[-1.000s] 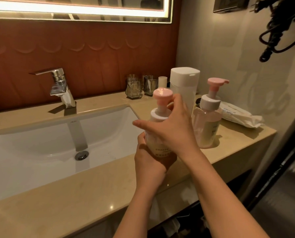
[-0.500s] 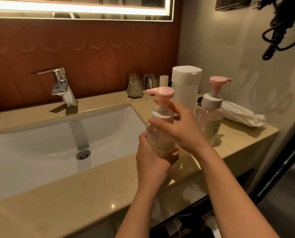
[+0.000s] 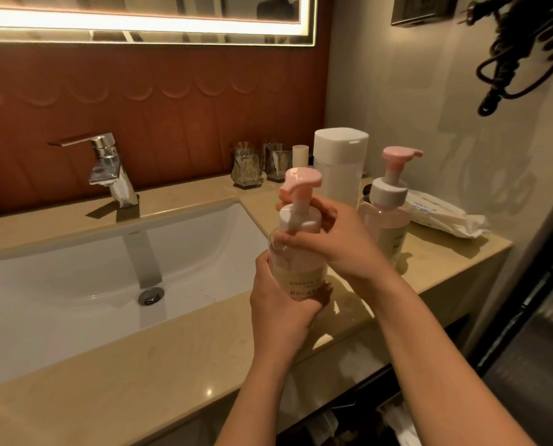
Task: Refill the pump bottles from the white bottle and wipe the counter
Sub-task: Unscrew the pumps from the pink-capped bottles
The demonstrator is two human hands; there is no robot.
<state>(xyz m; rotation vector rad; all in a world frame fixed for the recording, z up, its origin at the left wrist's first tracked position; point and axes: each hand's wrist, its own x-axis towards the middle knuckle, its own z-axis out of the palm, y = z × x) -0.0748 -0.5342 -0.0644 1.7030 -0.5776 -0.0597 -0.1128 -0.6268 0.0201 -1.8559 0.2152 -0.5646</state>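
1. Label on the held pump bottle [image 3: 296, 262] is reading "SMOOTH"; the lines beneath are too small to read. The wipes pack [image 3: 439, 217] is showing "WIPES" in part.
2. Left hand [image 3: 281, 304] is gripping the bottle's lower body, fingers curled round it. Right hand [image 3: 336, 239] is pinching the white collar under the pink pump head.
3. The bottle is being held over the beige stone bench [image 3: 140, 365], with the sink [image 3: 75, 278] at its 9 o'clock.
4. The white bottle [image 3: 339, 169] is standing at its 1 o'clock and the second pump bottle [image 3: 386, 220] at 2 o'clock, both on the bench.
5. A lit mirror [image 3: 140, 24] is hanging above red wall panels.
6. Against half a second ago, the pump head is facing differently; both hands are keeping their grip.
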